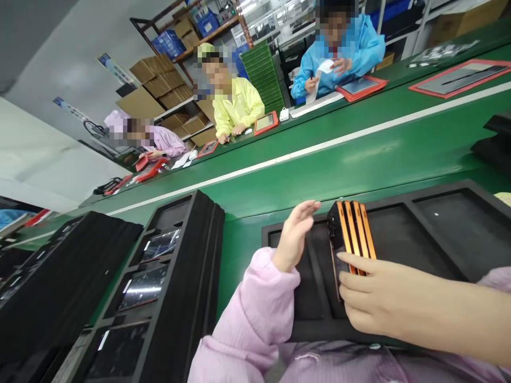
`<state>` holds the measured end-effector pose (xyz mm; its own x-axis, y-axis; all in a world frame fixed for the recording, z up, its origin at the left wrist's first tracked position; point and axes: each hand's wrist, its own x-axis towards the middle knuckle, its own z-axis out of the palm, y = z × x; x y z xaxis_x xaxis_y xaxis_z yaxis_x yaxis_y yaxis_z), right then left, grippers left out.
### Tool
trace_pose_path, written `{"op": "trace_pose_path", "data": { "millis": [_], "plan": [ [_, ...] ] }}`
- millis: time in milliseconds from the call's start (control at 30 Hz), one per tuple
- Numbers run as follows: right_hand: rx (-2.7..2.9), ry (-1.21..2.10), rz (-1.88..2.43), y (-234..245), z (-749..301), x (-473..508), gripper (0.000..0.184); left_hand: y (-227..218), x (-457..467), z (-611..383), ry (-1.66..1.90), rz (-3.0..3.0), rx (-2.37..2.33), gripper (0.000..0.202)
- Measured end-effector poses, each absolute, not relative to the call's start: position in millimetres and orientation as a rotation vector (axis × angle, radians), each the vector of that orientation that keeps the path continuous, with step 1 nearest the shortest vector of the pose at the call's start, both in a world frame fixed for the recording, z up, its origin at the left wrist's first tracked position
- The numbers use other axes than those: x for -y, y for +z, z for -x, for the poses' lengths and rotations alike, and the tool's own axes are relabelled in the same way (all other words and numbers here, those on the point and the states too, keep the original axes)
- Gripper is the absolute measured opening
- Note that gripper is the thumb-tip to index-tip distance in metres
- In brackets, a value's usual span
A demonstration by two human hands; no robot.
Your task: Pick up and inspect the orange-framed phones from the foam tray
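Observation:
Several phone-like devices with orange edges and black faces (353, 229) stand pressed together on edge as one stack, over a black foam tray (399, 229). My right hand (375, 292) reaches in from the right and grips the near side of this stack, its fingers across the black face; the thumb side lies along the orange edges. Just left of the stack is my left hand (297, 234), raised above the tray's left end. Its fingers are stretched out, apart from the stack, and nothing is in them.
To the left, a pile of black foam trays (207, 229) holds dark glossy screens (146, 287) with white labels. Another tray pile (99, 255) stands farther left. Beyond the green conveyor belt (319, 165), three people sit along the far bench with red-edged pads (361, 88).

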<state>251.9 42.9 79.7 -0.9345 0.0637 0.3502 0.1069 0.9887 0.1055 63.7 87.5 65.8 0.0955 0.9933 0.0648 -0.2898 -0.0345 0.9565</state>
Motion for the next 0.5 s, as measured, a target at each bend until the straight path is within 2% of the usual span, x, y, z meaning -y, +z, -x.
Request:
{"op": "trace_pose_path", "data": {
  "millis": [67, 133, 233, 333, 400, 500],
  "plan": [
    [2.856, -0.327, 0.071, 69, -246, -33, 0.006, 61, -101, -79, 1.265, -1.163, -1.020, 0.034],
    [2.880, -0.440, 0.080, 66, -245, -26, 0.012, 55, -112, -93, 1.161, -1.296, -1.088, 0.027],
    [2.786, -0.413, 0.188, 71, -257, -24, 0.029, 50, -118, -103, 1.005, -1.394, -1.127, 0.013],
    [2.648, -0.332, 0.402, 69, -279, -32, 0.049, 49, -117, -101, 0.989, -1.364, -1.123, 0.011],
    [2.623, -0.322, 0.535, 61, -292, -37, 0.049, 49, -115, -99, 0.995, -1.348, -1.099, 0.011],
    [2.659, -0.259, 0.620, 47, -301, -42, 0.037, 48, -115, -97, 0.997, -1.343, -1.071, 0.010]
  ]
}}
